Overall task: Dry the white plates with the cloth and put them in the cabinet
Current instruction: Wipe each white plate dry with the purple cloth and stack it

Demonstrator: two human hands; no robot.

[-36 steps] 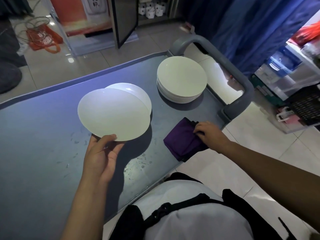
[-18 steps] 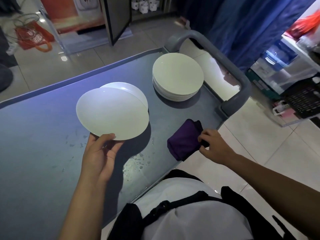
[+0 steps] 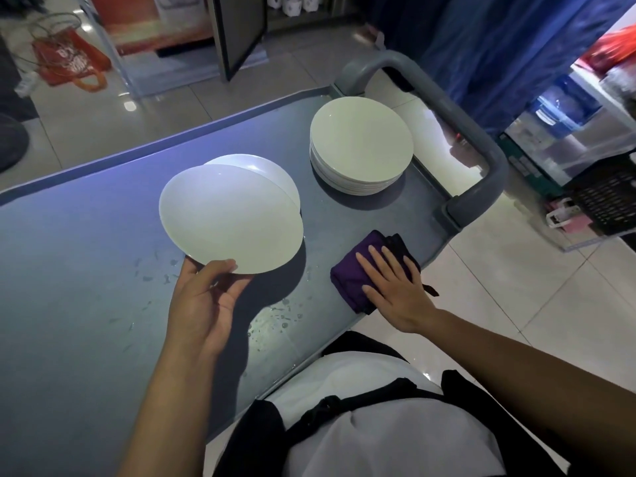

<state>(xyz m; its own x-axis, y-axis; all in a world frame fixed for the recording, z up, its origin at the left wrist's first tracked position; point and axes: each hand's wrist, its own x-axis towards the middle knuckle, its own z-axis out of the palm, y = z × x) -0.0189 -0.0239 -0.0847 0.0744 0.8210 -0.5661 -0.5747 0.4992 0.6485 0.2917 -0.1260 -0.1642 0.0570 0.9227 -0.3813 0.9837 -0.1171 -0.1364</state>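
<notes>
Over the grey cart top [image 3: 86, 304], the left hand [image 3: 203, 304] pinches the near rim of a white plate [image 3: 230, 218], held tilted above another white plate [image 3: 275, 170] lying beneath. To its right, the right hand [image 3: 395, 287] rests flat, fingers straight, on the folded purple cloth [image 3: 351, 270] at the cart's near edge. The cloth lies just right of the held plate, so the right hand need only grasp it and sweep leftward; the plate stack [image 3: 361, 146] waits farther back.

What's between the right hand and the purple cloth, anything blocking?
Nothing visible. The right hand already lies flat on the purple cloth at the cart's near edge. The left hand holds a white plate well to the side.
</notes>
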